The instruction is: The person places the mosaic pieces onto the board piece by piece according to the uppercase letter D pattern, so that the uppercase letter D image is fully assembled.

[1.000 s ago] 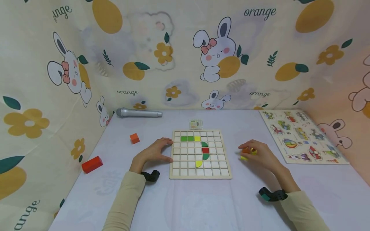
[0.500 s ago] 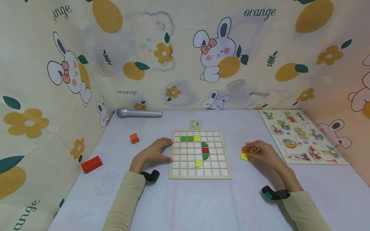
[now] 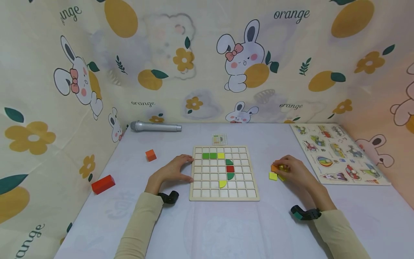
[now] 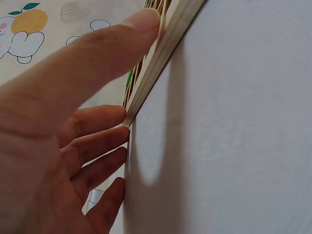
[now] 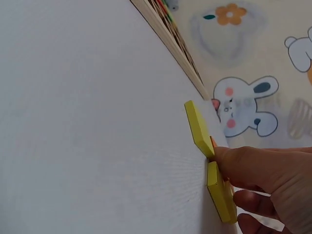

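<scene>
My left hand (image 3: 171, 169) rests at the left edge of a wooden grid board (image 3: 205, 197), thumb and fingers touching its rim. In the left wrist view, the thumb (image 4: 112, 53) lies over the rim and the fingers touch the edge. Green, yellow and red tiles (image 3: 230, 168) sit in several squares. To the right of the board, my right hand (image 3: 295, 172) is over a small group of loose tiles, thumb and fingertips pinching at an orange tile (image 3: 274, 168). A yellow square tile (image 3: 273, 176) lies beside the fingertips. More yellow tiles (image 5: 220, 192) are partly hidden under the hand.
A small pattern card (image 3: 219, 139) lies behind the board. A grey microphone (image 3: 156, 126) is at the back left. An orange cube (image 3: 150, 155) and a red block (image 3: 103, 184) lie on the left. A picture puzzle board (image 3: 339, 154) lies at the right.
My right hand has shifted slightly over the loose tiles, and the yellow square tile has come into fuller view. The left hand and the board stay in place.
</scene>
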`<state>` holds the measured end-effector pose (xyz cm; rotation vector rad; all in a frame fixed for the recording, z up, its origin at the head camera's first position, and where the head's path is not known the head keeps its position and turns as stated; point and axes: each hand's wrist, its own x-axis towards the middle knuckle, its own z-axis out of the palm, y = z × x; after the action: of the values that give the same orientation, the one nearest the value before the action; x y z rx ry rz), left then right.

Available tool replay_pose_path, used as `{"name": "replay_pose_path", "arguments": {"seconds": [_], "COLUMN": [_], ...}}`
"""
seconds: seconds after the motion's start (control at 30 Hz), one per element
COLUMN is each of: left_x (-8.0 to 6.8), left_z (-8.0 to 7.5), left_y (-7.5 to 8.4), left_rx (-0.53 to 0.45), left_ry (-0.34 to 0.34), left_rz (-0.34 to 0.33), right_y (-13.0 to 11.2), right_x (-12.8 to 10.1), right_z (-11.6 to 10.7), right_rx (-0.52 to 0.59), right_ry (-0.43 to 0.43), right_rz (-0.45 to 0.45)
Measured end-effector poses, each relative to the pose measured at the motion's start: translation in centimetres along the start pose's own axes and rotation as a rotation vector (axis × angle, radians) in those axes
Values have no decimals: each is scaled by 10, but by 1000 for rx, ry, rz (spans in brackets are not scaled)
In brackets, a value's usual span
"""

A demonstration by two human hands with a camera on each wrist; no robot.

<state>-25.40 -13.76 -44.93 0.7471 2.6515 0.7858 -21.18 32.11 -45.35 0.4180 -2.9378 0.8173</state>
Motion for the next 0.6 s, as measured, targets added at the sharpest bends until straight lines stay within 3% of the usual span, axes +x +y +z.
{"name": "replay_pose_path", "arguments": {"seconds": [0.33, 0.6], "left_x": [-1, 0], "left_z": [-1, -1], "left_y": [0, -1], "left_rx": [-2, 2], "left_ry": [4, 3], "left_rz": [16, 32], "right_y": [-2, -26], "right_x": [4, 12], "right_z": [1, 9], "right_rx": [-2, 62], "right_ry": [9, 102], "right_rz": [-1, -190]}}
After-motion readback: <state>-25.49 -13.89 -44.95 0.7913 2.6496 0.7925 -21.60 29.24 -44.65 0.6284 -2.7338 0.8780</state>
